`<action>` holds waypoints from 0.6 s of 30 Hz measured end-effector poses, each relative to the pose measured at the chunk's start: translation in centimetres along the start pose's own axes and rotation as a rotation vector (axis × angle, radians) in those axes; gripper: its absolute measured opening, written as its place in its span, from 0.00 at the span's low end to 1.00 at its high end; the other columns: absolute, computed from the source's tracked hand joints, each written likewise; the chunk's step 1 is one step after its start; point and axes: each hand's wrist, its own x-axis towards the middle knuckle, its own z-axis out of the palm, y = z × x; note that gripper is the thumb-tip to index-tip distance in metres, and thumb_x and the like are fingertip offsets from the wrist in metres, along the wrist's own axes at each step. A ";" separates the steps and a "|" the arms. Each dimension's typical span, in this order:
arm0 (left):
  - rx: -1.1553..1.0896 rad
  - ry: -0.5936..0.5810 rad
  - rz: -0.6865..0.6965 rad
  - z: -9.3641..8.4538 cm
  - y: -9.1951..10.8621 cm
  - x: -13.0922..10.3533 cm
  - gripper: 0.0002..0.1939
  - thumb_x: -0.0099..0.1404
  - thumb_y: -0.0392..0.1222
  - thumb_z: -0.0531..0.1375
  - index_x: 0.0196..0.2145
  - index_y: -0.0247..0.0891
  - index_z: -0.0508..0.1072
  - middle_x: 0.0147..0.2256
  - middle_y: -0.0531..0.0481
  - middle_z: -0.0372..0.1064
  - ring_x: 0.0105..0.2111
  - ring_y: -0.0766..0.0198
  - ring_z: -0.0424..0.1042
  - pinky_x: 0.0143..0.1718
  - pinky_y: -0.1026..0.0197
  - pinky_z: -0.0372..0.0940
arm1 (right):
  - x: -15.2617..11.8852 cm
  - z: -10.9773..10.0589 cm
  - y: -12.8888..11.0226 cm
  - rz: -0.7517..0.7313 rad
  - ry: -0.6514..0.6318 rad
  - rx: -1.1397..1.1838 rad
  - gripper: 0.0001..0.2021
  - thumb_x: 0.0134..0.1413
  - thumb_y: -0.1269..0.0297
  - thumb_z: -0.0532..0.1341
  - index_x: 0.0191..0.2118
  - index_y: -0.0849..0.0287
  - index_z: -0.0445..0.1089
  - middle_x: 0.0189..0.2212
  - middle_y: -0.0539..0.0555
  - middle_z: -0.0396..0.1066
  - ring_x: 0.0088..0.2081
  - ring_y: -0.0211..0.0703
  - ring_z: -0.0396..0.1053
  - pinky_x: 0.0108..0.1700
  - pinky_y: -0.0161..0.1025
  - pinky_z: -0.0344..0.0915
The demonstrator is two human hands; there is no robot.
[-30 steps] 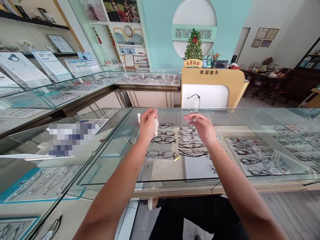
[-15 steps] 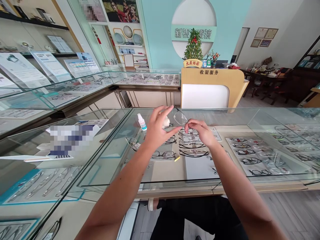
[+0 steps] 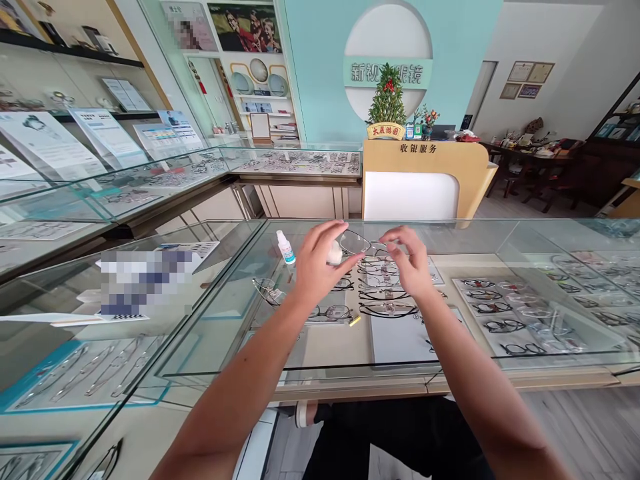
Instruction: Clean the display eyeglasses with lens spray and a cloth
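A pair of thin-rimmed glasses point(image 3: 356, 242) is held up between my two hands above the glass counter. My left hand point(image 3: 320, 257) grips the left side of the frame, its fingers curved and the thumb below. On the other side, my right hand point(image 3: 409, 260) pinches the frame between thumb and fingers. Something white and crumpled point(image 3: 335, 253) shows beside my left palm; whether the hand touches it I cannot tell. A small white and blue bottle point(image 3: 285, 247) stands on the glass left of my left hand. Another pair of glasses point(image 3: 267, 291) lies near my left forearm.
Under the glass counter top point(image 3: 475, 237) lie rows of glasses point(image 3: 389, 309) and a tray of frames point(image 3: 493, 313). A small yellow piece point(image 3: 355, 321) is near the middle. Papers point(image 3: 145, 280) lie at the left. A wooden cashier desk point(image 3: 425, 157) stands beyond.
The glasses have turned to lie more level between my hands. My right hand has opened its grip wider and moved slightly right. My left hand has shifted slightly down.
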 end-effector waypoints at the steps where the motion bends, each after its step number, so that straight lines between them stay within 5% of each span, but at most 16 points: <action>1: 0.011 0.037 -0.025 0.0 0.1 0.0 0.31 0.64 0.56 0.77 0.61 0.45 0.77 0.58 0.41 0.78 0.60 0.45 0.78 0.65 0.41 0.72 | 0.0 -0.1 0.2 -0.050 0.098 -0.043 0.10 0.70 0.55 0.60 0.41 0.51 0.77 0.42 0.56 0.77 0.48 0.55 0.71 0.55 0.51 0.63; 4: 0.056 0.170 -0.072 -0.1 0.2 0.0 0.31 0.64 0.56 0.77 0.59 0.43 0.77 0.55 0.41 0.78 0.57 0.46 0.78 0.61 0.43 0.73 | -0.2 -0.3 0.8 -0.106 0.225 -0.084 0.10 0.64 0.62 0.59 0.47 0.50 0.75 0.44 0.56 0.75 0.49 0.55 0.71 0.53 0.51 0.65; 8: 0.092 0.291 -0.112 -0.2 0.0 0.1 0.31 0.63 0.58 0.77 0.57 0.42 0.77 0.51 0.43 0.78 0.51 0.50 0.78 0.52 0.48 0.74 | -0.4 0.0 1.1 -0.154 0.160 -0.196 0.23 0.60 0.65 0.60 0.60 0.49 0.70 0.56 0.59 0.75 0.57 0.58 0.72 0.55 0.54 0.70; 13: 0.119 0.370 -0.155 0.0 -0.3 0.1 0.29 0.63 0.57 0.76 0.56 0.43 0.77 0.49 0.46 0.77 0.44 0.55 0.77 0.47 0.50 0.73 | -0.7 1.0 1.2 -0.239 0.087 -0.314 0.25 0.70 0.57 0.61 0.69 0.49 0.65 0.64 0.62 0.75 0.60 0.61 0.73 0.59 0.63 0.74; 18: 0.089 0.443 -0.110 0.1 0.3 0.4 0.29 0.63 0.58 0.76 0.55 0.43 0.76 0.48 0.46 0.76 0.45 0.55 0.76 0.46 0.51 0.72 | -0.6 1.6 0.2 -0.288 0.148 -0.340 0.28 0.73 0.49 0.62 0.72 0.47 0.62 0.66 0.63 0.74 0.62 0.62 0.73 0.61 0.66 0.75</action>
